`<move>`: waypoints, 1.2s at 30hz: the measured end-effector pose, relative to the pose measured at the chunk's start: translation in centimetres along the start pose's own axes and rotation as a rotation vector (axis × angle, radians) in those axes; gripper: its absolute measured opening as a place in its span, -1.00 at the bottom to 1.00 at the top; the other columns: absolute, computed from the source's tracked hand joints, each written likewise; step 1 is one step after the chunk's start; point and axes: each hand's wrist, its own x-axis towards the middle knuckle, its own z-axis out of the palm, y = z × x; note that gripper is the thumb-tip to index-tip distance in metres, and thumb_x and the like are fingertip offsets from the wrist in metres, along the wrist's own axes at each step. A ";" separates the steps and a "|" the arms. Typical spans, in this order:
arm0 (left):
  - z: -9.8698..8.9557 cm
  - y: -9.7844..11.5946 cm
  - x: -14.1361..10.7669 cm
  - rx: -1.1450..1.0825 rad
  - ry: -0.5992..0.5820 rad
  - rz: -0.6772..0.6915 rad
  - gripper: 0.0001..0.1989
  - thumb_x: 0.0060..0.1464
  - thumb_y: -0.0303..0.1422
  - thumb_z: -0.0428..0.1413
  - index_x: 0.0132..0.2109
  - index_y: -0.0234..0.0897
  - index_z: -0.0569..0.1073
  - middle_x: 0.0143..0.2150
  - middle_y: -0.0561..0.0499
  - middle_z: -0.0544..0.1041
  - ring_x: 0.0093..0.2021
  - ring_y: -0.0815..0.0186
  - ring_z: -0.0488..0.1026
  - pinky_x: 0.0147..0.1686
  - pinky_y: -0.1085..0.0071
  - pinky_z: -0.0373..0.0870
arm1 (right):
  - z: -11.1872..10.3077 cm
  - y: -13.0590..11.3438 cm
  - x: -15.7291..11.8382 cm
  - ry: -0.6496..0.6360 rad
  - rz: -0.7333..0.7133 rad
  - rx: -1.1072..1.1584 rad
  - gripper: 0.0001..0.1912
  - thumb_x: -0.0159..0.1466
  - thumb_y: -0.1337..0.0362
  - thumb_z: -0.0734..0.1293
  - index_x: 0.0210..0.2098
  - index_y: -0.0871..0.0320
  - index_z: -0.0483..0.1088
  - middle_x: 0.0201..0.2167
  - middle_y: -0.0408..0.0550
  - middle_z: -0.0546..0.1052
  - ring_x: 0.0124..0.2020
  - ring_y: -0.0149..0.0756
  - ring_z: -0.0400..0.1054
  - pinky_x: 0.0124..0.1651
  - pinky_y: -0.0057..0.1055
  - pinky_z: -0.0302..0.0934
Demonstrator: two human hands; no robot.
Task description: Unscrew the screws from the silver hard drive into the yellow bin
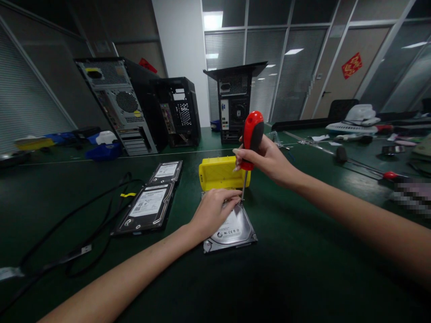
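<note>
A silver hard drive (232,231) lies label up on the green table (286,278). My left hand (213,208) rests on its upper part, with thumb and fingertips close together beside the screwdriver's tip; whether they pinch anything is hidden. In my right hand (261,157) is a red and black screwdriver (253,134), held nearly upright with its shaft pointing down to the drive's upper right edge. Just behind the drive sits a yellow plastic bin (218,172).
Two more hard drives (148,204) lie to the left, with black cables (97,222) beside them. Computer cases (129,103) stand at the back. A blue bin (103,151) is at the back left. Tools (367,168) and a white device (357,121) lie at the right.
</note>
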 end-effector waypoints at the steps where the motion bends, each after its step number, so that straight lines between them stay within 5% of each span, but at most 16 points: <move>1: 0.0 0.0 0.0 -0.013 0.002 -0.005 -0.79 0.20 -0.43 0.09 -0.03 -0.29 0.52 -0.09 -0.02 0.60 -0.10 0.25 0.52 -0.06 0.28 0.41 | 0.1 0.2 0.0 0.007 0.002 0.029 -0.68 0.16 0.28 0.40 -0.24 0.17 0.15 -0.54 -0.26 0.46 -0.49 -0.48 0.40 -0.35 -0.45 0.32; 12: -0.2 0.1 0.0 0.010 -0.015 0.034 -0.56 0.09 -0.36 0.22 0.12 -0.31 0.39 -0.12 -0.03 0.59 -0.09 0.19 0.48 -0.02 0.17 0.35 | 0.9 1.4 0.3 0.080 0.034 0.231 -0.63 0.18 0.18 0.39 -0.16 0.16 0.16 -0.59 -0.33 0.28 -0.58 -0.54 0.23 -0.44 -0.51 0.18; 22: -0.1 0.0 0.2 -0.043 -0.061 -0.041 -0.74 0.15 -0.43 0.15 0.00 -0.31 0.49 -0.12 -0.08 0.58 -0.10 0.18 0.52 -0.05 0.21 0.41 | 1.7 1.2 -0.2 -0.039 -0.062 0.185 -0.67 0.23 0.19 0.34 -0.10 0.16 0.18 -0.51 -0.27 0.28 -0.53 -0.52 0.21 -0.42 -0.46 0.17; 36: -0.2 0.2 0.3 -0.051 -0.049 -0.043 -0.80 0.15 -0.43 0.15 -0.07 -0.31 0.53 -0.11 -0.10 0.58 -0.11 0.21 0.52 -0.04 0.22 0.42 | 1.3 1.2 -0.2 -0.017 -0.034 0.198 -0.60 0.21 0.14 0.37 -0.07 0.12 0.17 -0.52 -0.29 0.27 -0.54 -0.51 0.20 -0.42 -0.46 0.16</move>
